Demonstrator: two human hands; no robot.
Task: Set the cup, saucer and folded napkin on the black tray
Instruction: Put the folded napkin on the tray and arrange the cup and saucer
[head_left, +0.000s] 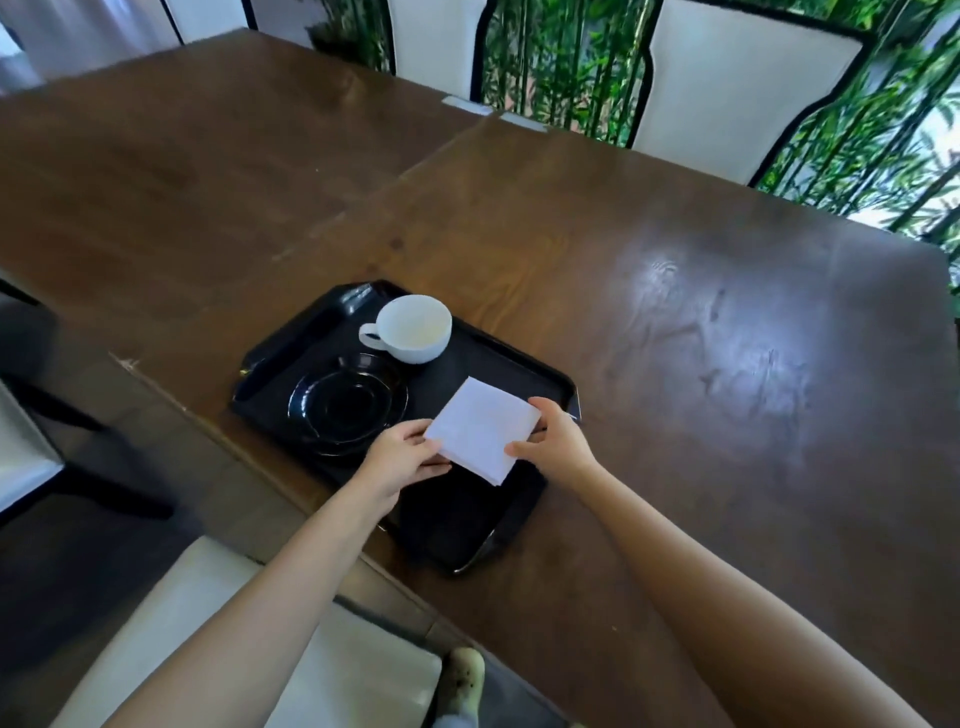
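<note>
From where I stand, the black tray (457, 519) lies slantwise near the front edge of the tabletop (675, 312). Toward its left end is the black saucer (347, 402), flat and bare. Just behind it and a little to the right the white cup (413, 328) stands upright on the tray's floor, beside the saucer rather than on it, with its handle pointing left.

Next comes the left hand (405, 457), its fingers (415, 431) closed on the near-left edge of the folded napkin (480, 428). The napkin is a white square turned like a diamond, over the tray's right half, apart from the saucer and well clear of the cup. I cannot tell whether it already lies flat or hangs a little above the tray. The right hand (556, 441) pinches the right corner, fingers on the far edge and thumb on the near one.

The step in hand looks to be laying the napkin down, the last of the three things. To do it well, I would lower both hands evenly so the layers stay stacked. I would land it wholly inside the rim, away from the saucer, then slide the fingers out sideways so no corner lifts. The near corner, which seems to droop, could fold under unless it is set down first.
</note>
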